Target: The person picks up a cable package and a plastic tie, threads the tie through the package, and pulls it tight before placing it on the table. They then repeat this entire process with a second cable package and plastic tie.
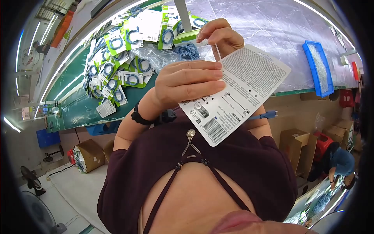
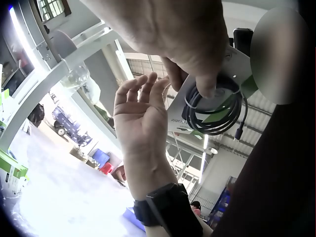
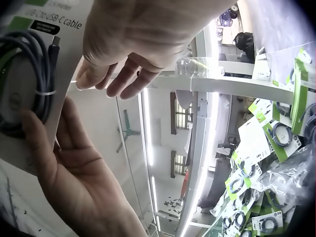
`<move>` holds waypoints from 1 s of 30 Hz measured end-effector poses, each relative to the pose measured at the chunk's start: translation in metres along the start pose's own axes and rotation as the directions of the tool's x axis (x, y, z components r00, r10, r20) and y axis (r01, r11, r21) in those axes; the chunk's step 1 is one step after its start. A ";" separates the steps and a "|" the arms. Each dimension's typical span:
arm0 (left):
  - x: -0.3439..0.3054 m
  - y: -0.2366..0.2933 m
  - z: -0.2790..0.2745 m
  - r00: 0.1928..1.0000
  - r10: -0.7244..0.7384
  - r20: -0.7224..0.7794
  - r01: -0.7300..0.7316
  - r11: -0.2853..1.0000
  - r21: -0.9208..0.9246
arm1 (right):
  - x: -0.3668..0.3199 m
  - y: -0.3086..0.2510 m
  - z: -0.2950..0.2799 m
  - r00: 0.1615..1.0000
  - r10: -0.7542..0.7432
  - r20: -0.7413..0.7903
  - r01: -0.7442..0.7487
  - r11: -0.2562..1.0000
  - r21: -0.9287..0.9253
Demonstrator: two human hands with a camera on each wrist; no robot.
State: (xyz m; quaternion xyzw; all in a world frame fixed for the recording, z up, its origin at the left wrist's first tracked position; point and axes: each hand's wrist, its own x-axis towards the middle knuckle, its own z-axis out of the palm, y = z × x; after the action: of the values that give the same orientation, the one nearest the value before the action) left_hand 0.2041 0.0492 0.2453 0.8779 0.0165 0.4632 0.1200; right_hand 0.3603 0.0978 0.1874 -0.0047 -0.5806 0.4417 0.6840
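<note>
My left hand (image 1: 191, 84) grips a white printed card (image 1: 249, 78), its fingers lying across the barcode side. On the card's other side, the left hand's thumb presses by a coiled dark blue cable (image 2: 215, 111), also visible in the right wrist view as a cable coil (image 3: 37, 79). A plug (image 1: 269, 114) sticks out beyond the card's lower edge. My right hand (image 1: 224, 37) is raised at the card's far edge with loosely bent fingers. A thin white line shows below its fingertips; whether they touch it I cannot tell.
Many carded cables (image 1: 111, 78) lie heaped at the left of the table, beside clear plastic bags (image 1: 154, 56) and a loose blue cable bundle (image 1: 187, 51). A metal post (image 1: 182, 15) stands behind. A blue tray (image 1: 317, 68) sits at the right.
</note>
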 end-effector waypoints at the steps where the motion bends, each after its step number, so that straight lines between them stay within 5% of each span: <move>1: 0.001 0.000 0.000 1.000 0.010 0.027 -0.010 1.000 0.016 | -0.001 -0.002 0.002 1.000 0.007 -0.013 -0.006 1.000 0.027; 8: 0.004 0.002 0.005 0.999 0.010 0.039 -0.012 0.999 0.034 | -0.002 -0.007 -0.001 1.000 -0.015 -0.013 0.016 0.997 0.070; 11: 0.000 0.000 0.008 0.999 -0.034 -0.019 0.034 0.999 0.000 | -0.004 -0.002 -0.011 0.999 -0.038 0.023 0.042 0.981 -0.187; 14: -0.005 -0.004 0.012 0.970 -0.166 -0.175 0.124 0.965 -0.230 | -0.008 0.000 -0.007 0.998 -0.049 -0.033 0.041 0.976 -0.212; 19: -0.024 -0.014 0.009 0.947 -0.273 -0.171 0.182 0.892 -0.415 | -0.008 0.001 -0.006 0.993 -0.095 -0.074 0.062 0.932 -0.356; 20: -0.031 -0.014 0.012 0.828 -0.522 -0.206 0.300 0.722 -0.623 | -0.017 0.009 -0.014 0.993 -0.096 -0.070 0.065 0.934 -0.351; 22: -0.041 -0.012 0.015 0.445 -0.892 -0.076 0.309 0.233 -0.922 | -0.055 0.046 -0.042 0.982 -0.075 -0.174 -0.056 0.762 -0.645; 23: -0.042 -0.012 0.014 0.444 -0.892 -0.084 0.312 0.242 -0.919 | -0.062 0.055 -0.049 0.971 -0.082 -0.226 -0.123 0.640 -0.759; 24: -0.041 -0.014 0.013 0.391 -0.918 -0.065 0.323 0.203 -0.924 | -0.053 0.047 -0.044 0.972 -0.087 -0.218 -0.112 0.645 -0.756; 27: -0.039 -0.023 0.013 0.276 -0.961 -0.034 0.334 0.128 -0.934 | -0.032 0.012 -0.028 0.999 0.020 0.040 0.028 0.414 -0.910; 28: -0.040 -0.024 0.015 0.262 -0.964 -0.031 0.317 0.116 -0.941 | -0.034 0.010 -0.025 0.999 0.025 0.043 0.029 0.420 -0.907; 30: -0.043 -0.026 0.017 0.239 -0.971 -0.022 0.278 0.090 -0.956 | -0.039 0.007 -0.021 0.967 0.236 -0.097 -0.227 0.620 -0.751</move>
State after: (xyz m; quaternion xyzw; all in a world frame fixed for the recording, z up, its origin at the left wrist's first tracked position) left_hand 0.1955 0.0652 0.1957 0.3219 0.2717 0.5719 0.7039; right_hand 0.3749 0.0893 0.1463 -0.3614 -0.7096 0.2438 0.5536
